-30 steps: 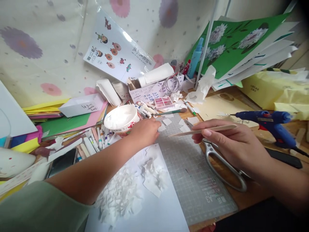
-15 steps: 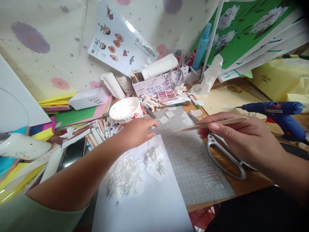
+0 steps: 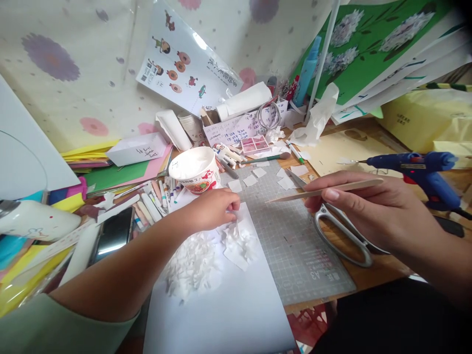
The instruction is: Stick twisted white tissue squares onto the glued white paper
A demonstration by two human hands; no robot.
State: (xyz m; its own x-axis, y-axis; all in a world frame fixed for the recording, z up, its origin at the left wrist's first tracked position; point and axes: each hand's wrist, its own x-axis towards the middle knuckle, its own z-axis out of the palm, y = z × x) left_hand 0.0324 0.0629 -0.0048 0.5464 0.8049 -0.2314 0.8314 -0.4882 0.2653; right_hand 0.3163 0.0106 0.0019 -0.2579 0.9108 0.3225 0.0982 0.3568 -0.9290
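Pinching a wooden stick (image 3: 309, 193) between thumb and fingers, the right hand (image 3: 354, 201) holds its tip above the gray mat (image 3: 295, 265), near whose lower side runs the front edge of the table (image 3: 391, 268). Curled, the left hand (image 3: 216, 209) is just beside some crumpled paper (image 3: 241, 248) on a white sheet (image 3: 228, 314); whether it grips anything, I cannot tell. Scissors (image 3: 366, 260) lie beneath the right hand. Toward the table's back edge stands a bowl (image 3: 199, 177).
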